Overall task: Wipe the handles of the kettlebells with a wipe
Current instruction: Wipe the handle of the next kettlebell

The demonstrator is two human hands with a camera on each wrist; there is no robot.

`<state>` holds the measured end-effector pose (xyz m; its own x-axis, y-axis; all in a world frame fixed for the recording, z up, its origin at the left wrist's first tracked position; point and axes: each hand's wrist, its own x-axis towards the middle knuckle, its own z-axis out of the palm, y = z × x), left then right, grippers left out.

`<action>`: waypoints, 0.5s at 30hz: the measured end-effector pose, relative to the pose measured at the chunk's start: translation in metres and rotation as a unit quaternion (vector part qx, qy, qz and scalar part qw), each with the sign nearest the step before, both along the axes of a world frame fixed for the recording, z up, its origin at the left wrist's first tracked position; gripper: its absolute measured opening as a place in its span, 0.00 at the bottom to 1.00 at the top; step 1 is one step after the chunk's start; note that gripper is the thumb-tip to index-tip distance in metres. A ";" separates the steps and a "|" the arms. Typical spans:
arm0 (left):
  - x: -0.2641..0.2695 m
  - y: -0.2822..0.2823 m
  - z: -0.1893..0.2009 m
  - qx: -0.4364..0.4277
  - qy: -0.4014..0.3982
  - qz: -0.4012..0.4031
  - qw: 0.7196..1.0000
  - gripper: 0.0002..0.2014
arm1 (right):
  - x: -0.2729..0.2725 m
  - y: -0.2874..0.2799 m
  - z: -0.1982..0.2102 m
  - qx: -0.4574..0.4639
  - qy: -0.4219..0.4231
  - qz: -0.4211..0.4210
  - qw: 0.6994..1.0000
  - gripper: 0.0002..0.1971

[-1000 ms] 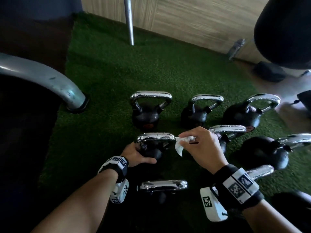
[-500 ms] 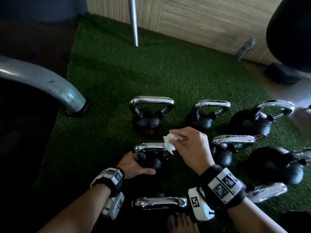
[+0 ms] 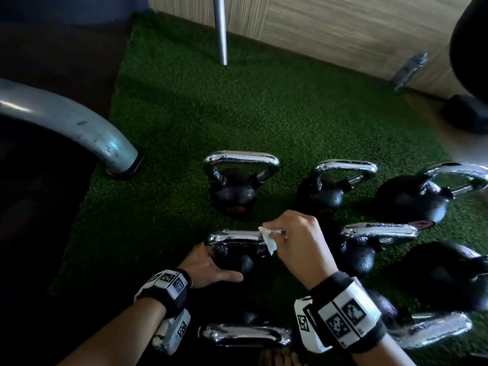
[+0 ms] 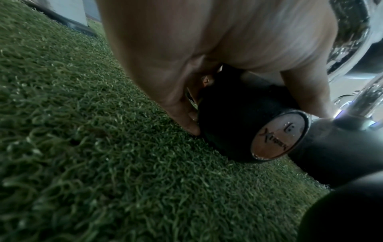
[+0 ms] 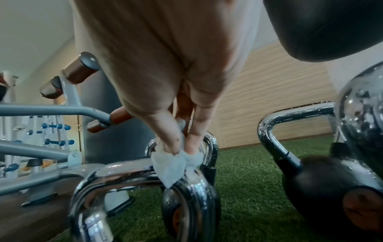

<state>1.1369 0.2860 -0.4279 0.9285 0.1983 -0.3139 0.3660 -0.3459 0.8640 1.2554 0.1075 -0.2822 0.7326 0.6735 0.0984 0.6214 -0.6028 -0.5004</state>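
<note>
Looks like early-to-middle going: the right hand [image 3: 298,244] pinches the wipe [image 3: 269,240] against the right end of one kettlebell's chrome handle [image 3: 235,237] in the middle row on the green turf [image 3: 237,107], while the left hand [image 3: 208,265] cups that kettlebell [image 4: 234,124] to steady it. The other kettlebells' handles show droplets, so I'd guess most are left. No containers around
</note>
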 end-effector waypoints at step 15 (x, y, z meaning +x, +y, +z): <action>-0.002 -0.002 0.000 -0.027 0.010 0.015 0.999 0.40 | 0.013 -0.024 -0.029 0.042 0.136 -0.123 0.982 0.08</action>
